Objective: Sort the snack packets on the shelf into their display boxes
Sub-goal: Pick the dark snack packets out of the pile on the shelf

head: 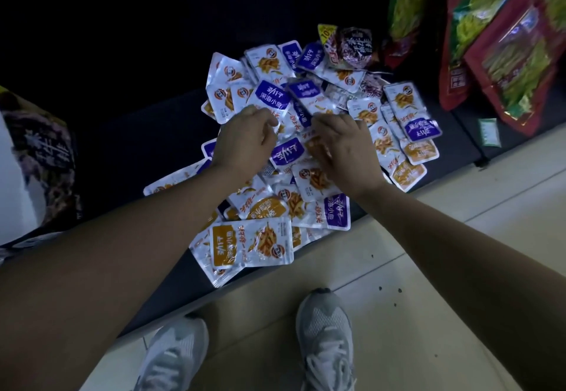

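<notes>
Snack packets (309, 182) are lying heaped on the dark shelf (147, 133), flat and overlapping, and the person is reaching into the middle of the heap. The left hand (245, 142) and right hand (343, 148) are curling their fingers down among the packets, close together. The fingertips are hidden, so whether either is pinching one cannot be told. These foil pouches are probably handling as light, thin, pliant and slippery, sliding over one another, so a sealed edge or corner is looking like the surest hold. Long axes are pointing every way; the orange-labelled packet (254, 246) at the front is lying lengthwise along the shelf edge.
</notes>
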### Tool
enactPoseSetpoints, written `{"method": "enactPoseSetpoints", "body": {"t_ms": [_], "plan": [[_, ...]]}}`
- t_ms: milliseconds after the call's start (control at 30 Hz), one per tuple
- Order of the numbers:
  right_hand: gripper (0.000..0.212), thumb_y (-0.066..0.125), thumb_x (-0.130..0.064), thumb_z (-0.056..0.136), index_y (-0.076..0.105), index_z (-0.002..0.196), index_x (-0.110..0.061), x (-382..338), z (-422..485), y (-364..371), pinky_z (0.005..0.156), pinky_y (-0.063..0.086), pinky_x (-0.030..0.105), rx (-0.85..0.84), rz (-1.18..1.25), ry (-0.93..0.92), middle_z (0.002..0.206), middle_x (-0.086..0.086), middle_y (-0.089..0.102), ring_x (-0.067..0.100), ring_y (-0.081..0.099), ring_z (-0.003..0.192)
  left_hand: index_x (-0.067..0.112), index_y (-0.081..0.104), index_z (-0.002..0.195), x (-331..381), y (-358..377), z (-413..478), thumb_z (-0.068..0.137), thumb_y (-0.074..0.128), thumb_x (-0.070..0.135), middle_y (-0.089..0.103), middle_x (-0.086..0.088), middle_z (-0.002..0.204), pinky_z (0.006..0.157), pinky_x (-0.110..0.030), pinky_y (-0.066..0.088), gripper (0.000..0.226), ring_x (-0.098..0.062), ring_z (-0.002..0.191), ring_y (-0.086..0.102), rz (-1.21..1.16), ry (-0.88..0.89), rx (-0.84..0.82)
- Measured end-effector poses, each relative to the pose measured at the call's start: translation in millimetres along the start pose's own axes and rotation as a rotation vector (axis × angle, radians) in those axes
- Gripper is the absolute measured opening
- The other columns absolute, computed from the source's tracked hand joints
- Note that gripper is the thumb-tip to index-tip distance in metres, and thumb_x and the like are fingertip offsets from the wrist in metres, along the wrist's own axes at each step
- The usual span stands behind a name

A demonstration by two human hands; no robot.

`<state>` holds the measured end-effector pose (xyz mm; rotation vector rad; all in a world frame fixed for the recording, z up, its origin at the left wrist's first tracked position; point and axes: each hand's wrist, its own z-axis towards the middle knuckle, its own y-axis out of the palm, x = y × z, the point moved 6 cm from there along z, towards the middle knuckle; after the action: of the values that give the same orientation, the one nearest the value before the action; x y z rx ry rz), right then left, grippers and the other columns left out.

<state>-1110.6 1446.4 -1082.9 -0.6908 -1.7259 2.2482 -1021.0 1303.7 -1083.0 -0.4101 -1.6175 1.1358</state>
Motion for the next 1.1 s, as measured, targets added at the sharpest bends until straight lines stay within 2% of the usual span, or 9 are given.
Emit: {"method": "enactPoseSetpoints", "body": {"t_ms": [167, 333, 500, 633, 767, 833, 967, 1033, 1100], "plan": [[0.023, 0.056, -0.011, 0.087, 0.076, 0.098, -0.008, -2, 1, -17, 0.069, 0.051, 0.035, 0.137, 0.157, -0.050, 0.099, 0.005, 0.073, 0.029, 0.067, 0.084, 0.000, 0.065, 0.109, 11, 34, 14, 0.104, 0.044, 0.018, 0.072, -0.016, 0.093, 0.050, -0.026, 0.050, 0.028, -0.024, 0.061, 0.063, -0.596, -0.473, -0.295], [0.029, 0.067, 0.013, 0.071, 0.076, 0.091, -0.006, 37, -1, -32, 0.052, 0.050, 0.038, 0.183, 0.054, 0.149, 0.091, 0.007, 0.071, 0.033, 0.058, 0.078, 0.006, 0.060, 0.100, 18, 39, 22, 0.102, 0.048, 0.012, 0.066, -0.019, 0.104, 0.068, -0.034, 0.056, 0.014, -0.026, 0.074, 0.063, -0.730, -0.575, -0.228], [0.036, 0.060, 0.016, 0.072, 0.078, 0.092, -0.007, 67, -4, -47, 0.055, 0.045, 0.035, 0.229, 0.001, 0.262, 0.097, 0.004, 0.076, 0.032, 0.053, 0.076, 0.001, 0.062, 0.100, 22, 43, 31, 0.095, 0.063, 0.010, 0.064, -0.018, 0.098, 0.062, -0.031, 0.060, 0.010, -0.026, 0.066, 0.066, -0.878, -0.723, -0.144], [0.030, 0.048, -0.013, 0.080, 0.078, 0.082, -0.011, 60, -6, -40, 0.065, 0.048, 0.039, 0.067, 0.083, 0.069, 0.095, 0.004, 0.075, 0.033, 0.058, 0.080, 0.007, 0.057, 0.075, 29, 49, 42, 0.088, 0.073, 0.011, 0.066, -0.012, 0.079, 0.066, -0.036, 0.060, 0.021, -0.023, 0.059, 0.067, -0.822, -0.768, -0.071], [0.030, 0.048, -0.024, 0.078, 0.075, 0.080, -0.013, 55, -11, -23, 0.080, 0.053, 0.043, -0.142, 0.229, 0.072, 0.101, 0.007, 0.073, 0.030, 0.067, 0.095, 0.010, 0.061, 0.079, 24, 45, 43, 0.088, 0.072, 0.013, 0.066, -0.008, 0.072, 0.058, -0.032, 0.056, 0.014, -0.013, 0.050, 0.064, -0.727, -0.738, 0.013], [0.022, 0.056, -0.017, 0.081, 0.069, 0.098, -0.011, 60, -7, -21, 0.075, 0.053, 0.037, -0.133, 0.279, 0.155, 0.104, 0.010, 0.069, 0.032, 0.066, 0.090, 0.017, 0.058, 0.070, 13, 36, 42, 0.089, 0.070, 0.023, 0.063, -0.006, 0.066, 0.063, -0.039, 0.057, 0.023, -0.024, 0.059, 0.066, -0.655, -0.684, 0.080], [0.059, 0.061, -0.027, 0.087, 0.048, 0.140, -0.008, 62, 3, 2, 0.093, 0.047, 0.045, -0.281, 0.174, 0.206, 0.137, 0.015, 0.051, 0.036, 0.050, 0.117, 0.022, 0.032, 0.064, -11, 13, 34, 0.091, 0.062, 0.026, 0.035, -0.001, 0.061, 0.059, -0.036, 0.034, 0.041, -0.024, 0.059, 0.039, -0.578, -0.590, 0.232], [0.057, 0.061, -0.037, 0.085, 0.056, 0.134, -0.008, 56, 9, 8, 0.091, 0.046, 0.046, -0.309, 0.125, 0.201, 0.127, 0.015, 0.057, 0.037, 0.052, 0.111, 0.021, 0.032, 0.065, -23, 4, 30, 0.092, 0.062, 0.021, 0.032, 0.003, 0.061, 0.057, -0.030, 0.028, 0.040, -0.014, 0.055, 0.030, -0.655, -0.623, 0.321], [0.050, 0.047, -0.043, 0.084, 0.069, 0.114, -0.010, 54, 18, 2, 0.083, 0.047, 0.045, -0.200, 0.117, 0.216, 0.111, 0.014, 0.063, 0.036, 0.054, 0.103, 0.021, 0.038, 0.068, -32, -1, 26, 0.093, 0.062, 0.018, 0.039, 0.004, 0.065, 0.059, -0.028, 0.034, 0.035, -0.011, 0.057, 0.040, -0.701, -0.683, 0.370]]}}
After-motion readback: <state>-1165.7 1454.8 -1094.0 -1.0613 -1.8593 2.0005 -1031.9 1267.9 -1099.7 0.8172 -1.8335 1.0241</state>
